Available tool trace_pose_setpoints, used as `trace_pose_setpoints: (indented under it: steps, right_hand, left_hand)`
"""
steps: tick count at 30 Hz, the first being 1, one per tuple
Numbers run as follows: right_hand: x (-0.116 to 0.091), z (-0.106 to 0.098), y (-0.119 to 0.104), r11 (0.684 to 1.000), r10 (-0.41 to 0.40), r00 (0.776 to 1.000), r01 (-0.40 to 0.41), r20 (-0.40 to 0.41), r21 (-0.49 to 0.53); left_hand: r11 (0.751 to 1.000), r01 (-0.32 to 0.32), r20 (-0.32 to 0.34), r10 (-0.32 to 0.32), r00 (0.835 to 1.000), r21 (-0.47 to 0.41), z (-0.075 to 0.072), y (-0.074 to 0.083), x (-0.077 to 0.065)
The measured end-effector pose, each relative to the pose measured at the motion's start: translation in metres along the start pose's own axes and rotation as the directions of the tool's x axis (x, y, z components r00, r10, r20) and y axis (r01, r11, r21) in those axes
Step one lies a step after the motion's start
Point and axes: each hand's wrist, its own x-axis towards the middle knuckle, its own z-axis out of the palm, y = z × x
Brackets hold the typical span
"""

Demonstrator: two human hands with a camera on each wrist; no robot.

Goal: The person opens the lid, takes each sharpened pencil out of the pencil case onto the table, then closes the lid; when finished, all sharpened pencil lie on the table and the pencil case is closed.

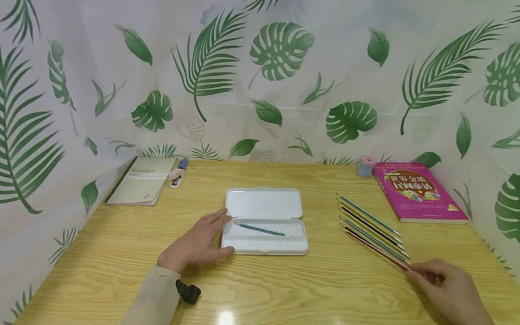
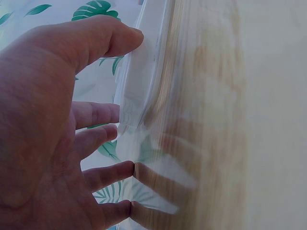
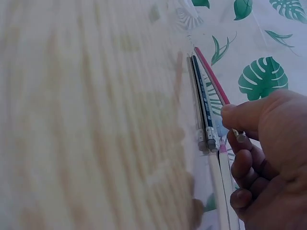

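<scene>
A white pencil case (image 1: 264, 205) lies open at the middle of the wooden table, with one teal pencil (image 1: 262, 229) in its tray. My left hand (image 1: 197, 240) rests against the case's left end with its fingers straight; in the left wrist view the fingertips (image 2: 112, 115) touch the case's white edge (image 2: 144, 72). A row of several pencils (image 1: 372, 226) lies to the right. My right hand (image 1: 440, 285) pinches the near end of the red pencil (image 1: 375, 249). In the right wrist view the thumb and a curled finger (image 3: 242, 120) hold that red pencil (image 3: 211, 76) beside dark pencils (image 3: 201, 100).
A beige notebook (image 1: 142, 180) and a small white-and-blue object (image 1: 178, 175) lie at the back left. A magenta book (image 1: 416, 192) and a small pink-and-blue cylinder (image 1: 366, 166) sit at the back right. Leaf-print sheets wall in the table (image 1: 279, 293) on three sides.
</scene>
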Motion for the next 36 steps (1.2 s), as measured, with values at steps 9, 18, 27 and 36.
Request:
trace_pose_setpoints:
  steps: [9, 18, 27, 36]
  right_hand:
    - [-0.0012, 0.0029, 0.0043, 0.997, -0.062, 0.998, 0.062, 0.021, -0.036]
    - [0.0004, 0.0061, 0.0086, 0.994, -0.072, 0.996, 0.077, 0.059, -0.073]
    - [0.0003, 0.0047, 0.0074, 0.997, -0.037, 0.997, 0.042, 0.073, -0.070]
    - [0.0008, 0.0058, 0.0083, 0.996, -0.055, 0.997, 0.059, 0.057, -0.066]
  left_hand:
    - [1.000, -0.006, 0.001, 0.006, 1.000, 0.001, -0.0001, -0.0004, -0.0003]
    - [1.000, -0.005, -0.001, 0.005, 1.000, 0.006, 0.0003, -0.0005, -0.0006]
    - [1.000, -0.010, -0.005, 0.010, 1.000, 0.000, -0.0007, 0.0002, -0.0009]
    - [1.000, 0.001, -0.004, -0.001, 1.000, 0.007, -0.0001, 0.0013, -0.0013]
